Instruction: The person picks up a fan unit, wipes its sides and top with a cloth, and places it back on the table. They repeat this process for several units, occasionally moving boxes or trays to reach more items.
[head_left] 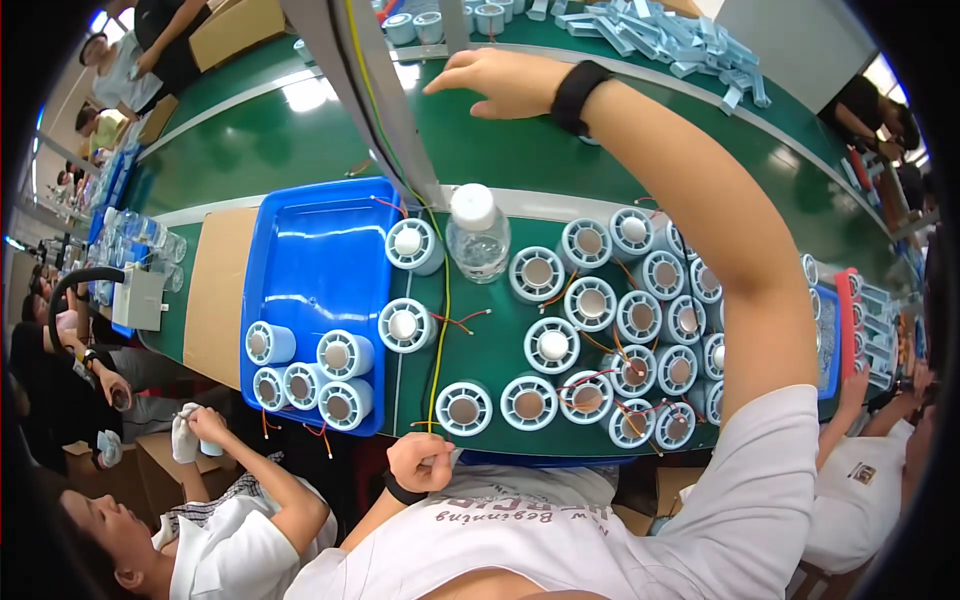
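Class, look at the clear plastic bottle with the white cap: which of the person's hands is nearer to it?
Left. The left hand rests below the bottle; the right hand reaches further beyond it.

A blue tray sits on the green table (white round parts, red-wired).

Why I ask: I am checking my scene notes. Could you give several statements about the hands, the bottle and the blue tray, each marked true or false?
1. The right hand is stretched out, fingers open, over the green belt. True.
2. The clear bottle lies on its side. False: it stands upright, white cap toward the camera.
3. The blue tray holds several white cylindrical parts. True.
4. The left hand lies flat and open on the tray. False: it is closed in a fist at the near edge of the table.
5. A black wristband sits on the right wrist. True.
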